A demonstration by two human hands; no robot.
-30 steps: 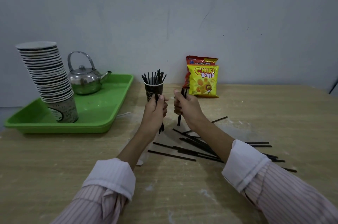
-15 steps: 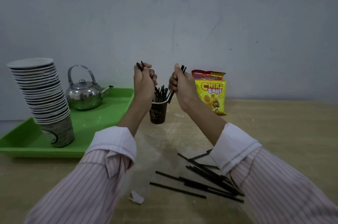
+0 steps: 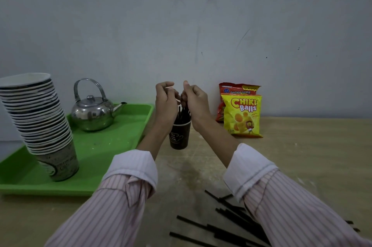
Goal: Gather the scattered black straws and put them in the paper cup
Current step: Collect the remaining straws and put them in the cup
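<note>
Both hands hang just above the paper cup point(image 3: 179, 135), the left hand point(image 3: 165, 100) and right hand point(image 3: 194, 100) with fingers loosely curled and holding nothing I can see, while the remaining black straws point(image 3: 221, 224) lie flat on the table, far on the near side of the cup and under the right forearm.

Paper cup point(image 3: 179, 136) stands between tray point(image 3: 96, 158), left, and snack bags point(image 3: 241, 113), right.

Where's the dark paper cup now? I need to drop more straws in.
In the head view the dark paper cup stands mid-table, below both hands, between the green tray and the yellow snack bag.
</note>
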